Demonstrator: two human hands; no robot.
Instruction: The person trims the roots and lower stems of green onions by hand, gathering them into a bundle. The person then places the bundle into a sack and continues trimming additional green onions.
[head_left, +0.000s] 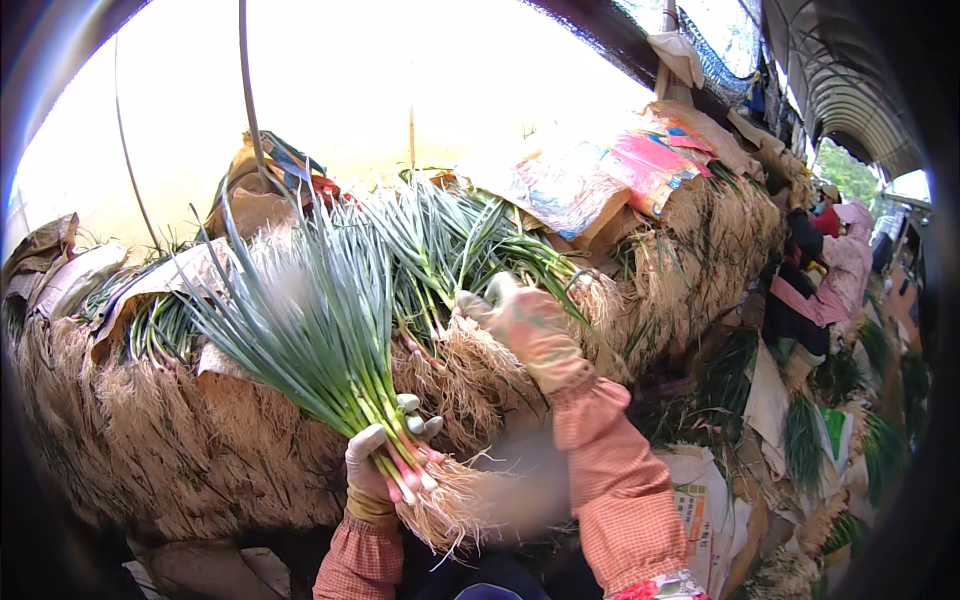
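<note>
My left hand (375, 457), in a pale glove and checked sleeve, is closed round the lower stalks of a bunch of green onions (360, 382). The long green leaves fan up and to the left; pink-white bulbs and stringy roots (450, 499) hang to the right of the fingers. My right hand (517, 319), in a stained glove, is at the loose green onions (435, 247) on top of the pile. Its thumb and fingertips are near a stalk, but whether they grip it cannot be told.
A long pile of rooted onions (240, 450) runs across the view, partly under sacks (600, 180). At the right a person in a pink patterned top (847, 255) is beside more bunches (802, 442). A printed sack (697, 517) lies at lower right. A thin pole (247, 90) rises behind the pile.
</note>
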